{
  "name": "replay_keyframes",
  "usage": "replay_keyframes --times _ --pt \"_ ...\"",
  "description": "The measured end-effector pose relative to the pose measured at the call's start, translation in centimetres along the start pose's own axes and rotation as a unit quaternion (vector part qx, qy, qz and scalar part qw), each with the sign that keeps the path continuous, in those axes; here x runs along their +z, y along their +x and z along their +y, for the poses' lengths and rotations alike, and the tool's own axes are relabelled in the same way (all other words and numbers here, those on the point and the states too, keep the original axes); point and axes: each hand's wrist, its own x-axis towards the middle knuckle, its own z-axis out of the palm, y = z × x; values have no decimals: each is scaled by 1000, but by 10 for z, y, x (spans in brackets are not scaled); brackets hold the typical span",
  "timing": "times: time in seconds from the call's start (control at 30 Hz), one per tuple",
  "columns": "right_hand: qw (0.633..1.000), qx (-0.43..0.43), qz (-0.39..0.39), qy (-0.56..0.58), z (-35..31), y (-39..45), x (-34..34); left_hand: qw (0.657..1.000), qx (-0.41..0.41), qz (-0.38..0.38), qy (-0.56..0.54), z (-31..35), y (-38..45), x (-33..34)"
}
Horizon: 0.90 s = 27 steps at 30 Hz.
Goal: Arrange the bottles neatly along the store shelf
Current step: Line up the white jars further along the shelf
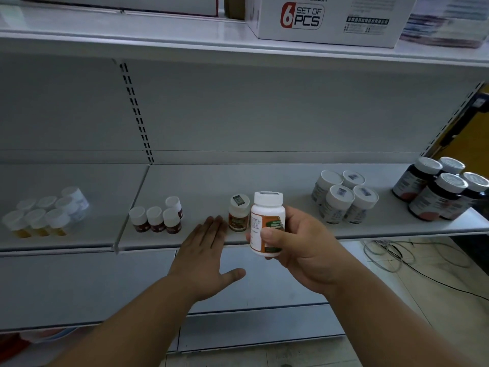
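The right hand is wrapped around a white bottle with an orange and green label, thumb across the front and fingers curled behind, holding it upright in the air just in front of the shelf edge. The left hand holds nothing: its fingers lie straight and together, palm down, with the tips over the shelf's front lip just left of a small brown-labelled bottle that stands alone.

The held bottle's long axis is vertical, cap up, so it likely needs only to go forward and down, not turn. The standing bottle lies just behind and to the left of it, between the two hands, and the bare shelf beside it looks like the natural landing spot. The right hand is nearer that spot.

Further out stand a cluster of small red bottles to the left, pale yellow ones beyond them, white jars to the right, and dark jars at the far right.
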Motion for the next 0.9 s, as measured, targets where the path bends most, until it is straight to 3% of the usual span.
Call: replay_keyframes --times 0.17,0.37,0.43,0.63,0.9 --pt "995 -30 36 -89 4 5 5 1000 0 -4 2 -1 1 2" --pt "998 15 -20 -60 11 19 -9 1000 -11 -14 -22 3 1 -6" --pt "990 3 -46 -132 10 24 -15 998 -28 -4 -63 5 -2 -7" --pt "959 -57 -118 -249 4 40 -18 954 -114 140 -239 26 -46 -17" --pt "908 -147 -269 -285 19 52 52 902 -274 232 -239 39 -134 -38"
